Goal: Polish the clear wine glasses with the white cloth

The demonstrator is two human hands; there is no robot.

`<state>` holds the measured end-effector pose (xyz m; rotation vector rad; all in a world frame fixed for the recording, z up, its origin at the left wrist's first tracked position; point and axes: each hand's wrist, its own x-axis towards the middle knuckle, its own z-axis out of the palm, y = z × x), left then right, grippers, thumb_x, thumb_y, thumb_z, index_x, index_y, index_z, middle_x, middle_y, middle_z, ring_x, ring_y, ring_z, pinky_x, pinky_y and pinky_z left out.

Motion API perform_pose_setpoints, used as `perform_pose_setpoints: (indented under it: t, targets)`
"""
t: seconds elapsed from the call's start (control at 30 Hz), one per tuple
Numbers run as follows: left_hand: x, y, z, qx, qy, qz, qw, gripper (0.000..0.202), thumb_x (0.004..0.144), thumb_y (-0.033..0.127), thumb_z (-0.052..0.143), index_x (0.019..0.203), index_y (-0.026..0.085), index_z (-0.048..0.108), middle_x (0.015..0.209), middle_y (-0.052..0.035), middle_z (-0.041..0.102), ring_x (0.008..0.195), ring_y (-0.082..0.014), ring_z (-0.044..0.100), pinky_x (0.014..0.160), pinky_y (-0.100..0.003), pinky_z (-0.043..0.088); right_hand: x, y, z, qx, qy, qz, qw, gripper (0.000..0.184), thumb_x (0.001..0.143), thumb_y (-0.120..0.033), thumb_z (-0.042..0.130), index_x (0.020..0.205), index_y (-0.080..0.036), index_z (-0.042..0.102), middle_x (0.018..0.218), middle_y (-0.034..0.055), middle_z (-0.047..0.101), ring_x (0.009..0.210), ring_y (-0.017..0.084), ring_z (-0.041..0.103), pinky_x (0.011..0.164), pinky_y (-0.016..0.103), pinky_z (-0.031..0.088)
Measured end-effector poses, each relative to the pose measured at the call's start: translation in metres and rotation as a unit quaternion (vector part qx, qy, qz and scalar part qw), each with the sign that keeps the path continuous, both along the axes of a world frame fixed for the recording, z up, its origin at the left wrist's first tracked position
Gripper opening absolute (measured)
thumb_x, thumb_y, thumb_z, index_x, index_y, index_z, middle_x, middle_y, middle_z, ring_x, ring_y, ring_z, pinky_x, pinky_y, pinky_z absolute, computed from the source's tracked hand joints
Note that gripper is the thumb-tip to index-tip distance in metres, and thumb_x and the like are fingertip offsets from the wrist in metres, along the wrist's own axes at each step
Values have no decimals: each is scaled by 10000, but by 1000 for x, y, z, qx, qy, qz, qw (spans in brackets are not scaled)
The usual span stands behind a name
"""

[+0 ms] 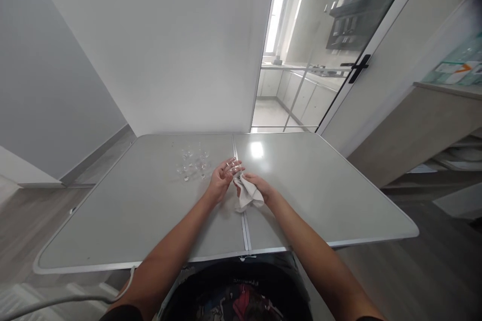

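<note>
My left hand (220, 180) is closed around a small clear glass (234, 165), held just above the middle of the grey folding table (131, 210). My right hand (259, 184) grips a white cloth (248, 195) and presses one end of it against the glass. The cloth's loose end hangs down to the table seam. Several more small clear glasses (193, 163) stand in a cluster on the table just left of my hands.
A white wall stands right behind the table. A glass sliding door with a black handle (357, 67) opens onto a kitchen at the back right. A wooden counter with shelves (444, 120) is to the right. A white cable (56, 301) runs at lower left.
</note>
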<state>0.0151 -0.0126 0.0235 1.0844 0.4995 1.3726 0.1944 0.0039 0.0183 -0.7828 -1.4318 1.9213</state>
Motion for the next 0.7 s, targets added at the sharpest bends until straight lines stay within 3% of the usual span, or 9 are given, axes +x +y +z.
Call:
perform_pose_setpoints:
  t: [0.1,0.2,0.27,0.3,0.37,0.47,0.53,0.6,0.7]
  targets:
    - [6,2,-6,9,42,92,995,710,698,403,871,1282,185,531,1302,-184,634,1102,-296,687,1012,-475,507,2,1,5,173,-113,-68,976,403,862,-579,614,894,-178,598,746,25,592,656,160,508,633,275,371]
    - [12,3,-13,1,91,186,978,675,700,352,872,1262,203,528,1245,-146,661,1071,-256,697,1025,-462,505,-3,-1,7,362,-274,-174,874,258,899,-446,590,869,-190,579,757,39,587,703,183,492,676,286,344]
    - [13,4,-15,-1,90,206,974,642,730,354,850,1268,211,531,1249,-140,663,1101,-255,686,1039,-460,498,-8,-3,5,400,-318,-204,835,210,909,-401,570,879,-194,573,759,45,590,712,191,489,685,292,339]
    - [12,4,-16,-2,79,200,977,628,741,358,842,1270,211,537,1250,-141,666,1121,-260,680,1048,-462,492,-10,-4,4,393,-310,-200,842,211,909,-405,572,885,-195,576,754,40,590,706,188,487,681,290,341]
    - [9,4,-14,-6,46,164,985,615,746,372,838,1264,196,556,1247,-152,673,1146,-280,672,1056,-473,483,-13,-4,2,330,-234,-164,900,269,897,-465,595,890,-195,589,737,22,591,688,175,489,660,280,356]
    - [3,4,-9,-17,6,75,997,640,744,426,834,1267,163,575,1285,-190,654,1177,-323,657,1056,-498,471,-12,-4,1,128,-60,-78,987,407,842,-581,645,874,-178,608,737,21,611,656,158,516,621,272,389]
    - [0,2,-5,-19,-10,16,1000,687,727,458,841,1281,154,571,1342,-215,615,1207,-350,637,1057,-506,466,-8,-2,1,11,9,-26,1000,462,797,-615,687,856,-164,610,729,34,623,632,155,539,608,279,407]
    - [0,0,-3,-6,-14,-7,1000,727,714,464,849,1304,159,553,1371,-224,590,1216,-359,629,1050,-507,470,-2,-1,2,-26,21,11,999,502,773,-646,694,850,-158,604,720,45,627,626,162,553,609,290,418]
    - [4,-2,-4,31,19,55,998,712,714,400,861,1305,178,532,1307,-200,629,1158,-325,662,1035,-497,485,3,1,5,80,-39,-6,996,511,823,-669,618,889,-163,598,726,31,609,641,166,534,613,286,398]
